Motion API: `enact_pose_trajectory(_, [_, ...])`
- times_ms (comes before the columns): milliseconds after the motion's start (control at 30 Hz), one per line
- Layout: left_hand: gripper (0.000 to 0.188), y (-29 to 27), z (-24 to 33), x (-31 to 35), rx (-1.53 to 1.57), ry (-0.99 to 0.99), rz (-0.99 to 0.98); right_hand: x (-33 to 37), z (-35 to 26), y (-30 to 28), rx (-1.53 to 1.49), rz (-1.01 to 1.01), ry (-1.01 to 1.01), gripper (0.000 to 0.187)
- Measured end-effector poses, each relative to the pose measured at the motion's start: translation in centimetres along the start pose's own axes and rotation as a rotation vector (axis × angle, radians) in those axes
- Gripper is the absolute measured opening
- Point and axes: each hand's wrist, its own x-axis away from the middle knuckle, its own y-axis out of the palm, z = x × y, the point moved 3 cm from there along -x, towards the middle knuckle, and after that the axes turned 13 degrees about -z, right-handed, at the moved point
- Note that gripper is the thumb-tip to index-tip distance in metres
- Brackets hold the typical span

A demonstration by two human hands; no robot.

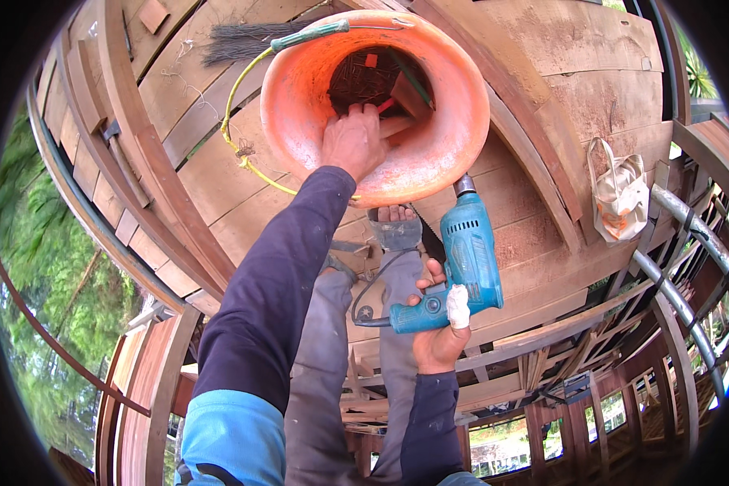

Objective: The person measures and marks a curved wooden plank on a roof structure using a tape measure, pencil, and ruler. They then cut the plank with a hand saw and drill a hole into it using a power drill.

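Note:
An orange bucket (457,105) stands at the top centre, its wide mouth toward me. My left hand (354,142) reaches inside with curled fingers; what they grip is hidden. Down in the bucket lie a dark heap that looks like nails (364,77), a wood block (411,99), a green stick and small red pieces. My right hand (439,344) is closed on the handle of a teal power drill (470,243), its chuck pointing at the bucket's rim. White wrapping (458,306) covers one digit. The drill's dark cord (363,304) loops to the left.
Curved wooden beams (158,162) cross the plank floor at left and right. A hammer (125,158) lies left, a wire brush-like bundle (243,42) beyond the bucket. A yellow rope (231,113) hangs from the bucket's handle. A cream bag (621,194) and metal pipes (688,235) are right.

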Motion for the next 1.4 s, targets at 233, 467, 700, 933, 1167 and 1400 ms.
enact_pose_trajectory(233, [0.056,0.4,3.3,2.1,0.236,-0.016,-0.054,-0.5,0.1,0.0,-0.037,-0.009,0.010,0.051])
enact_pose_trajectory(467, [0.065,1.0,3.4,2.0,0.322,0.037,-0.068,-0.6,-0.2,0.6,-0.040,0.002,0.026,0.050])
enact_pose_trajectory(700, [0.054,1.6,3.6,1.9,0.363,0.012,-0.031,-0.6,0.1,0.4,-0.041,0.030,0.048,0.052])
enact_pose_trajectory(933, [0.048,1.1,3.0,1.5,0.418,-0.010,0.010,-0.6,0.0,0.6,-0.044,0.038,0.055,0.056])
enact_pose_trajectory(1167, [0.048,1.3,2.7,0.2,0.366,-0.003,0.004,-0.6,0.1,0.2,-0.005,0.032,0.058,0.056])
enact_pose_trajectory(1400, [0.063,0.2,3.7,-4.8,-0.054,0.243,0.168,-0.3,-0.1,0.0,-0.042,0.018,0.070,0.054])
